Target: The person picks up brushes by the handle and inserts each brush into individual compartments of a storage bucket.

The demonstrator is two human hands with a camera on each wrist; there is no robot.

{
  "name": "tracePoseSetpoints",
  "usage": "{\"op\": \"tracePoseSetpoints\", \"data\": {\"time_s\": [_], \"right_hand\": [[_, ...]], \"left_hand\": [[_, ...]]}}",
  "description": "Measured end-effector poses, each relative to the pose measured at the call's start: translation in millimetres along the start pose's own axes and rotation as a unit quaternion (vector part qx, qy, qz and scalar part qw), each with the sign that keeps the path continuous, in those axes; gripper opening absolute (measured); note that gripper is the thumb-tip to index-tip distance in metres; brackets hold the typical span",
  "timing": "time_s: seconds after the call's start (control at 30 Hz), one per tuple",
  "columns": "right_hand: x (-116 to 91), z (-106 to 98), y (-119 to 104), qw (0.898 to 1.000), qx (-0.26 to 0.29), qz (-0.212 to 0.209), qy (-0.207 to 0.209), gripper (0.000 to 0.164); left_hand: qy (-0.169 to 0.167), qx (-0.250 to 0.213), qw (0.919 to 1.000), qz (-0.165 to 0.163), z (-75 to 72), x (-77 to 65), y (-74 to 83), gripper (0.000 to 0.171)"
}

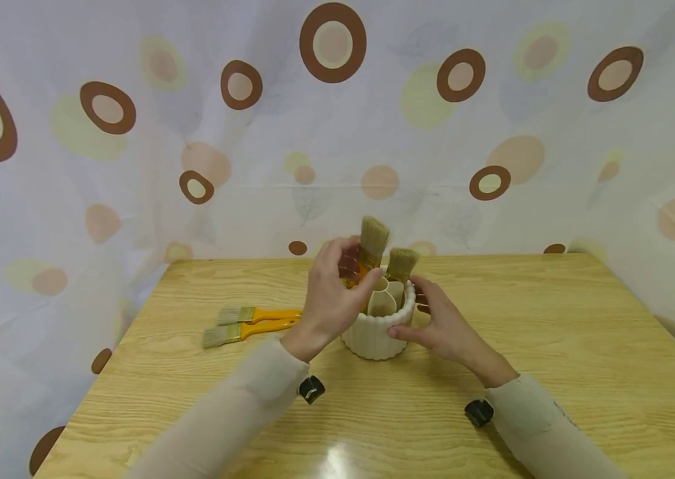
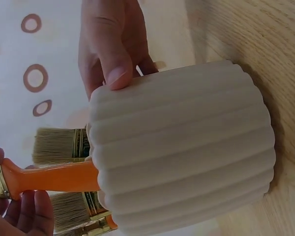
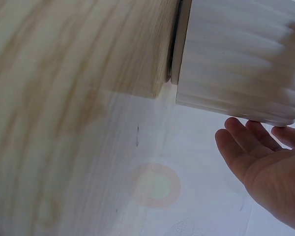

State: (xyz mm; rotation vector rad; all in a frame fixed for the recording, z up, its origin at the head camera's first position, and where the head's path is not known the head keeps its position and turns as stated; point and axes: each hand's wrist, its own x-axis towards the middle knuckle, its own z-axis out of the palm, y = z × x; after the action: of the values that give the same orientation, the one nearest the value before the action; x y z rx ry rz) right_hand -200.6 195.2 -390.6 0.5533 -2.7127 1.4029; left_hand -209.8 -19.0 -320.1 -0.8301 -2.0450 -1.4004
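A white ribbed pot (image 1: 373, 340) stands on the table, its inside split into several rounded compartments. My left hand (image 1: 332, 287) grips a paintbrush (image 2: 64, 177) near its metal ferrule. The brush's bristles point up, and the lower end of its orange handle is hidden inside the pot. Around the pot's right side my right hand (image 1: 445, 327) holds on, thumb at the front near the rim and fingers behind. Another paintbrush (image 1: 402, 263) stands in the pot, bristles up. In the left wrist view more bristles (image 2: 69, 210) show beside the held handle.
Two flat paintbrushes with orange handles, an upper one (image 1: 270, 314) and a lower one (image 1: 226, 334), lie on the wooden table (image 1: 552, 332) left of the pot. Behind the table hangs a white cloth (image 1: 277, 140) with brown and pale spots.
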Motion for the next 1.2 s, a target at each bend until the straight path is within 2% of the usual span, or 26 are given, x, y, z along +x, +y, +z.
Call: {"op": "tracePoseSetpoints", "data": {"time_s": [0.5,0.8,0.97,1.2], "right_hand": [[0,0,-3,1.0,-0.002,0.016,-0.004,0.102],[0,1,-3,1.0,0.001,0.028,-0.006,0.103],[0,1,-3,1.0,0.005,0.029,-0.002,0.105],[1,2,-1,1.0,0.004,0.018,0.007,0.106]], "left_hand": [[0.002,0.013,0.9998,-0.014,12.0,-19.1,-13.9,0.038],[0.004,0.029,0.9992,-0.027,13.6,-26.6,-23.6,0.033],[0.0,0.054,0.998,-0.032,14.4,-30.3,-27.4,0.034],[0.011,0.116,0.9928,-0.028,15.2,-34.3,-32.5,0.033]]}}
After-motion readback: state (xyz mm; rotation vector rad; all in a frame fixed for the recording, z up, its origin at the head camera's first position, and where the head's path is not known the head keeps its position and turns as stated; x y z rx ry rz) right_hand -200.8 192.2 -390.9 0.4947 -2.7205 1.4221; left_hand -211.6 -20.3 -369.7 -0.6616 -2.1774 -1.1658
